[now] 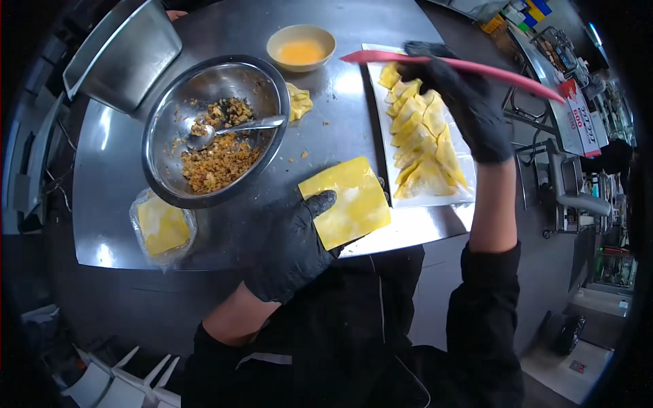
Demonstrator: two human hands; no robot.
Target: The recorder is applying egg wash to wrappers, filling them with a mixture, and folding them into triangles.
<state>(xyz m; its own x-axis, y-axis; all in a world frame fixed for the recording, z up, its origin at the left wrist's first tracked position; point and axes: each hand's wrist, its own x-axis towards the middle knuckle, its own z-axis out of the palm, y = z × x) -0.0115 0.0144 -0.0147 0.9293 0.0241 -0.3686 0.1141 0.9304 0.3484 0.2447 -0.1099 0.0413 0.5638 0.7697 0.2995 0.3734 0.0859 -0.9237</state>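
Note:
In a black glove, my left hand holds a square yellow dough wrapper, its thumb on top and the other fingers beneath. My right hand, gloved too, grips a long pink utensil above the far end of a white tray. Folded yellow dumplings lie overlapping in rows on that tray. A steel bowl contains crumbly filling and a metal spoon. Beyond it stands a small bowl of orange-yellow liquid. One folded dough piece rests beside the steel bowl.
Stacked wrappers in plastic film lie near the left front edge of the steel table. A deep steel container stands at the back left. Part of another person's hand shows behind it. Filling crumbs dot the tabletop.

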